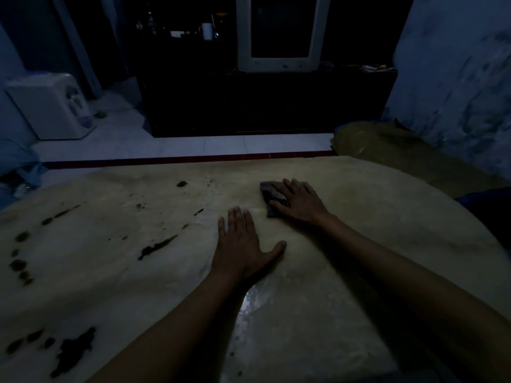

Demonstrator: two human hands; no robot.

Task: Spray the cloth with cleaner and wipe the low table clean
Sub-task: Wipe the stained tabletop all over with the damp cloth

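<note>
The low table (373,217) has a pale yellowish top and fills the lower part of the head view. Dark stains (156,246) are scattered over its left half. A wet sheen (257,299) shows near its front middle. My right hand (300,201) presses flat on a dark folded cloth (272,196) at the far middle of the top. My left hand (243,244) lies flat on the bare surface just in front of the cloth, fingers spread, holding nothing. No spray bottle is in view.
A white CRT monitor (283,31) stands on a dark cabinet (262,103) beyond the table. A white water dispenser (52,106) sits on the tiled floor at the left. A yellowish bundle (387,145) lies by the wall at the right.
</note>
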